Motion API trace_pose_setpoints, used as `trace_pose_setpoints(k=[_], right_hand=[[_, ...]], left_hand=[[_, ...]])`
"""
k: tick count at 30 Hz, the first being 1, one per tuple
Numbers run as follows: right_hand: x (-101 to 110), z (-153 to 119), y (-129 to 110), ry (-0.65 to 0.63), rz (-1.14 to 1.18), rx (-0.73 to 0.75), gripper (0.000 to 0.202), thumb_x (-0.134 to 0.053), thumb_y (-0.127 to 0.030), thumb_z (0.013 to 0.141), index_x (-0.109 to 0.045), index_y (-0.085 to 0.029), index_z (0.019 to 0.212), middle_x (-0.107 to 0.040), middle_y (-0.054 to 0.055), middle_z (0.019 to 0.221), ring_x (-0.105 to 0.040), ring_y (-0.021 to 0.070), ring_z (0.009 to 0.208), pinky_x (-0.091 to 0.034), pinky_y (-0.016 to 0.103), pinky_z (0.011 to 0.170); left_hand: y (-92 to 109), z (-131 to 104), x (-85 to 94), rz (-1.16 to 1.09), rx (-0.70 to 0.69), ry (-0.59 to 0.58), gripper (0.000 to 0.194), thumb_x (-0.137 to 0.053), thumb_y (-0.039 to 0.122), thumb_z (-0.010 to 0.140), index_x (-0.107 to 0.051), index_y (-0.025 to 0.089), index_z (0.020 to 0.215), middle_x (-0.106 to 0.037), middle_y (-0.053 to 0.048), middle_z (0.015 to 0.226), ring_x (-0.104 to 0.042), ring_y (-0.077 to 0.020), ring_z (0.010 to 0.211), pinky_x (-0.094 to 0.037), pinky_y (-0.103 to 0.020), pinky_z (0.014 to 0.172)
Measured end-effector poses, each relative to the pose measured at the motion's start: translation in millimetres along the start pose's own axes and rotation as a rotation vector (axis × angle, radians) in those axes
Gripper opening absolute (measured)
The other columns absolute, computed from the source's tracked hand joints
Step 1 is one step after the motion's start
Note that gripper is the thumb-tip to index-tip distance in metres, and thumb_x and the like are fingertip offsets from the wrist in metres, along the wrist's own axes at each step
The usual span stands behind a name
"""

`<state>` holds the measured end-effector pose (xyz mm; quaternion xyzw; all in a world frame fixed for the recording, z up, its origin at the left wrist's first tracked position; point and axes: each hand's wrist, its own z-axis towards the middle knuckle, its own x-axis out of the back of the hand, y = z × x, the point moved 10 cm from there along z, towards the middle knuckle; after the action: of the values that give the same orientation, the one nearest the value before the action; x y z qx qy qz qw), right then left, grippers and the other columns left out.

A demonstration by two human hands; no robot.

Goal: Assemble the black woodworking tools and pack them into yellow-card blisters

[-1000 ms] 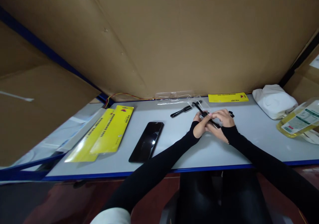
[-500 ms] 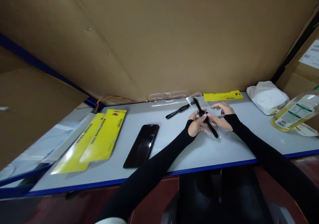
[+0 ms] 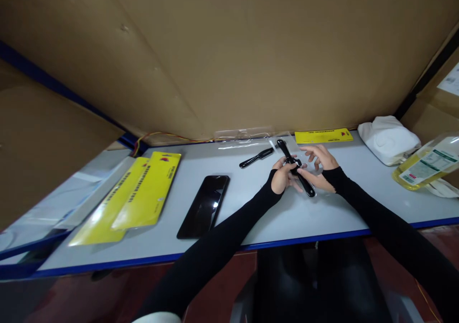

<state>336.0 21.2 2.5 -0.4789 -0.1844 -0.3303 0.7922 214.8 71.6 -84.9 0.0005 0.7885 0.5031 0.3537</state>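
A black two-handled spokeshave [image 3: 306, 185] lies slantwise across my left hand [image 3: 282, 177], whose thumb presses on its middle and whose fingers are wrapped beneath it. My right hand [image 3: 320, 165] is just to the right, its fingers stretched out and apart, the thumb tip against the spokeshave's middle. Clear plastic packaging [image 3: 292, 143] shows around the tool's far end. Behind my left hand, a second black-handled tool [image 3: 256, 158] rests on the table, its far end partly covered by the plastic.
Yellow printed cards [image 3: 150, 189] overlap at the left of the table [image 3: 143, 251], beside a black phone [image 3: 203, 207]. Another yellow card [image 3: 322, 136] and clear plastic [image 3: 244, 136] lie along the back. At right are a white cloth bundle [image 3: 389, 140] and a bottle of yellow liquid [image 3: 426, 165].
The spokeshave has rolled slightly in my left hand, so more of its middle fittings show. My right fingers have shifted slightly, still spread. The camera view has tilted a little.
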Motion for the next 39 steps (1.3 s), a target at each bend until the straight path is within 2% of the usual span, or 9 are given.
trace_pose_setpoints(k=[5,9,13,17,20,26,29,32,39], right_hand=[[-5.1,-1.3,-7.6,-0.011,-0.2,0.044,0.033,-0.085,-0.036,0.08,-0.08,-0.025,0.11,-0.072,0.008,0.101,-0.062,0.0286,0.102,-0.055,0.044,0.092],[-1.8,-9.4,4.1,0.096,-0.154,-0.128,0.04,-0.083,-0.033,0.082,-0.075,-0.023,0.119,-0.077,0.006,0.09,-0.065,0.0288,0.097,-0.056,0.042,0.086],[-4.8,-16.1,-1.4,0.102,-0.05,-0.159,0.04,-0.076,-0.031,0.085,-0.074,-0.023,0.124,-0.077,0.011,0.105,-0.069,0.0267,0.105,-0.057,0.036,0.077],[-2.4,-12.5,12.0,0.142,0.168,-0.261,0.034,-0.08,-0.031,0.08,-0.077,-0.021,0.113,-0.079,0.008,0.098,-0.066,0.0192,0.078,-0.054,0.032,0.068],[6.0,-7.6,24.4,0.202,0.379,-0.3,0.03,-0.079,-0.038,0.083,-0.076,-0.018,0.106,-0.079,0.007,0.095,-0.064,0.0164,0.072,-0.054,0.031,0.067],[56.2,-3.5,-10.5,0.298,0.161,0.049,0.013,-0.078,-0.038,0.092,-0.082,-0.029,0.102,-0.081,0.004,0.103,-0.072,0.0232,0.094,-0.06,0.043,0.089],[39.7,-6.2,-41.9,0.03,0.15,0.319,0.013,-0.073,-0.031,0.098,-0.085,-0.035,0.095,-0.083,0.002,0.103,-0.073,0.0212,0.093,-0.061,0.039,0.084],[18.7,-12.9,-50.8,-0.167,0.172,0.411,0.024,-0.064,-0.028,0.104,-0.086,-0.036,0.099,-0.084,0.001,0.103,-0.072,0.0195,0.089,-0.059,0.033,0.067],[13.4,-24.2,-66.7,-0.182,0.2,0.659,0.03,-0.061,-0.014,0.103,-0.082,-0.028,0.119,-0.084,0.005,0.109,-0.078,0.0205,0.108,-0.07,0.035,0.08]], left_hand=[[2.0,-8.4,-3.9,0.008,-0.046,0.01,0.059,-0.079,0.026,0.074,-0.059,0.016,0.129,-0.077,-0.015,0.103,-0.079,-0.038,0.089,-0.068,-0.048,0.059],[0.0,-12.6,-4.3,0.0,-0.102,0.04,0.071,-0.085,0.024,0.073,-0.056,0.019,0.138,-0.076,-0.01,0.104,-0.079,-0.0344,0.091,-0.069,-0.048,0.07],[2.5,-15.6,-10.5,-0.012,-0.174,0.026,0.083,-0.089,0.028,0.073,-0.05,0.025,0.147,-0.075,-0.008,0.107,-0.079,-0.033,0.096,-0.069,-0.044,0.073],[10.4,-18.1,-13.7,0.026,-0.198,0.025,0.084,-0.091,0.033,0.071,-0.051,0.024,0.145,-0.076,-0.009,0.109,-0.079,-0.031,0.088,-0.063,-0.032,0.057],[16.5,-16.3,-12.8,0.084,-0.11,0.019,0.078,-0.088,0.046,0.074,-0.056,0.02,0.14,-0.077,-0.014,0.109,-0.078,-0.0281,0.069,-0.045,-0.022,0.038],[20.2,-21.9,-25.2,0.183,0.251,-0.225,0.089,-0.063,0.082,0.079,-0.068,0.011,0.134,-0.078,-0.027,0.108,-0.066,-0.0261,0.045,-0.017,-0.022,0.026],[28.6,-30.3,-28.9,0.283,0.203,-0.322,0.08,-0.077,0.072,0.074,-0.074,0.013,0.127,-0.08,-0.024,0.1,-0.058,-0.0198,0.037,-0.019,-0.022,0.028],[25.1,-40.6,-37.8,0.42,0.144,-0.488,0.069,-0.091,0.052,0.065,-0.077,0.014,0.121,-0.081,-0.021,0.098,-0.061,-0.0178,0.041,-0.023,-0.022,0.03],[10.2,-42.4,-42.5,0.464,0.136,-0.663,0.056,-0.093,0.037,0.068,-0.076,0.008,0.113,-0.08,-0.017,0.095,-0.064,-0.016,0.05,-0.044,-0.024,0.042]])
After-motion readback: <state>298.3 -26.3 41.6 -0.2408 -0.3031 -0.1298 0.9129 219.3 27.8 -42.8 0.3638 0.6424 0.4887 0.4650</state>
